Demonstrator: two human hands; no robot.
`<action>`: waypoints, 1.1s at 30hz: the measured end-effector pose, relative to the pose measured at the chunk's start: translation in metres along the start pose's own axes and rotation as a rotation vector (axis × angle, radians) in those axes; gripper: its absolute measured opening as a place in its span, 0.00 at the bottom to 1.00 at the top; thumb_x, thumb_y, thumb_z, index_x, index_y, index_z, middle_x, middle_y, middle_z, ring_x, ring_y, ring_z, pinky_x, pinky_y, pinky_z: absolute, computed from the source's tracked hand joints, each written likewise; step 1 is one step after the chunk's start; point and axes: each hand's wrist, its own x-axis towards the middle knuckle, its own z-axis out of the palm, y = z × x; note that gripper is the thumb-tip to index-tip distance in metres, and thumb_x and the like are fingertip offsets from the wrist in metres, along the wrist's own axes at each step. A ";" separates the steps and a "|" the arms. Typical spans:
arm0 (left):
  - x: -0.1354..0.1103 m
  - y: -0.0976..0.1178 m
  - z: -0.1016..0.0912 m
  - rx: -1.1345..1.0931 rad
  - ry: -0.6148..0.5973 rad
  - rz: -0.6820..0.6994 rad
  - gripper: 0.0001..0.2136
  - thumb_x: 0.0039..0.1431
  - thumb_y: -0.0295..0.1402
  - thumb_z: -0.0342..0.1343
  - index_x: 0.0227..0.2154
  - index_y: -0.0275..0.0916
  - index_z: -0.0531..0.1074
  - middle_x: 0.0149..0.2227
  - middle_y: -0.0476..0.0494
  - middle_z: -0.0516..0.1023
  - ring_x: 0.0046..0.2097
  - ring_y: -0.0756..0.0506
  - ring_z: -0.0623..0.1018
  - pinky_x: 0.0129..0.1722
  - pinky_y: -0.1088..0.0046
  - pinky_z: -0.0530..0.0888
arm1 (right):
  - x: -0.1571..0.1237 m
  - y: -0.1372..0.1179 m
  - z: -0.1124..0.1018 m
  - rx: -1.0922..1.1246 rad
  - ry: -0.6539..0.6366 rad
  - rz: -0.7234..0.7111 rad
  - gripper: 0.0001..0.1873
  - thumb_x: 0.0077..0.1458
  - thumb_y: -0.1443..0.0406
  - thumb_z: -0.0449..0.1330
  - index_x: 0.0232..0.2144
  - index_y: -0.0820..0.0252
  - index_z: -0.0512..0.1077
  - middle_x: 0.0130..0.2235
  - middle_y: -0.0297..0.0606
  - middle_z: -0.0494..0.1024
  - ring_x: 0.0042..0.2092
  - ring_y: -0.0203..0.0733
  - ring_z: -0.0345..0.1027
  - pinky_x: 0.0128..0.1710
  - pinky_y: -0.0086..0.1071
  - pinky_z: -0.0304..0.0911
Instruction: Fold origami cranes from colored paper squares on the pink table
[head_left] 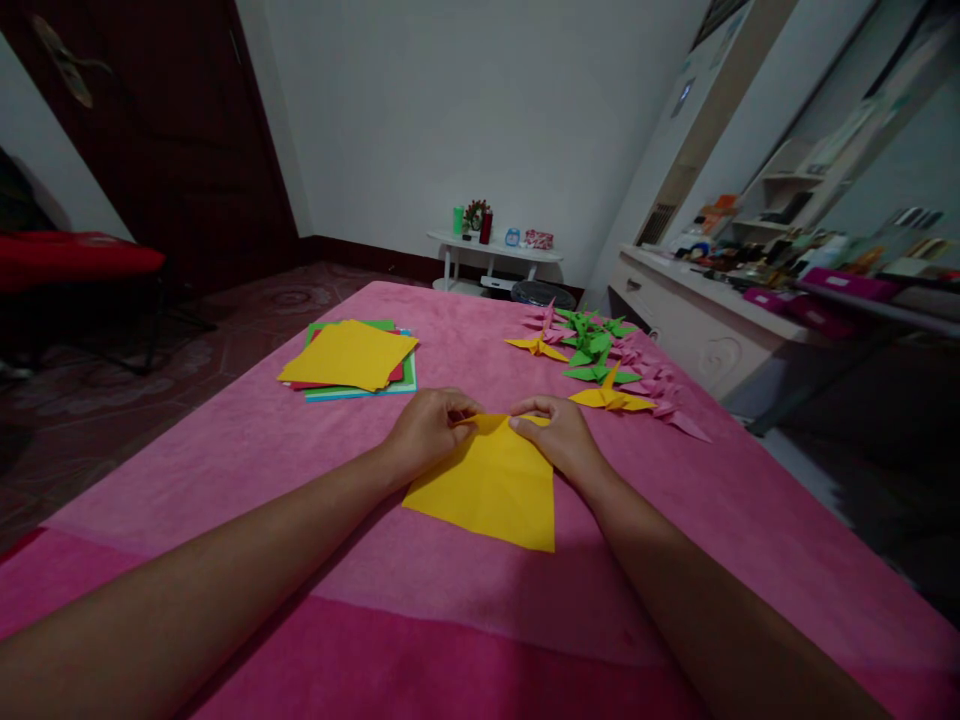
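Pink cloth (pixel 585 610): support surface, extending beneath the fingers and back toward the wearer. It looks soft and should give little firm backing under pressure.

Yellow sheet (pixel 487 490): lies on the cloth, spread from the fingertips toward the wearer. The near edge and near corners are free. Faint crease lines show. Expect a light, thin, flexible workpiece with low slip against dry skin; it should take a crease readily, but may wrinkle or tear if pulled hard between two grips.

Left hand (pixel 427 430): thumb and forefinger brought together, pinching the far edge left of its middle.

Right hand (pixel 562 435): thumb on the upper face, forefinger curled over at the far edge, only a narrow gap between them; the edge appears held there. The sheet's underside is hidden, so any support below cannot be told.

Recommended hold: edges or corners, thumb above, fingertip below, light pressure. Avoid bunching the middle, which could buckle.

Beyond the fingers, left: paper stack (pixel 349 355).

Beyond the fingers, right: folded paper birds (pixel 592 345) in yellow, green and pink.

Well beyond both: white table (pixel 450 238).
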 end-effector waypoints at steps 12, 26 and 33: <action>0.001 0.003 0.002 -0.241 -0.006 -0.210 0.07 0.48 0.32 0.54 0.27 0.34 0.73 0.26 0.50 0.74 0.27 0.50 0.72 0.23 0.79 0.63 | 0.007 0.007 0.005 -0.287 -0.039 -0.106 0.04 0.41 0.66 0.61 0.24 0.56 0.76 0.28 0.33 0.78 0.31 0.38 0.69 0.31 0.29 0.61; -0.014 0.015 0.003 -0.222 -0.106 -0.227 0.11 0.47 0.32 0.55 0.33 0.37 0.78 0.29 0.46 0.79 0.29 0.47 0.75 0.27 0.76 0.67 | 0.003 0.002 0.007 -0.416 0.003 -0.112 0.04 0.42 0.66 0.61 0.25 0.53 0.75 0.31 0.32 0.78 0.34 0.39 0.69 0.32 0.30 0.60; -0.019 0.018 -0.001 -0.044 -0.117 -0.142 0.11 0.45 0.29 0.53 0.32 0.38 0.78 0.26 0.47 0.77 0.26 0.49 0.72 0.24 0.77 0.62 | 0.003 0.001 0.007 -0.477 0.018 -0.104 0.03 0.41 0.64 0.63 0.24 0.53 0.75 0.31 0.32 0.78 0.33 0.38 0.68 0.31 0.29 0.58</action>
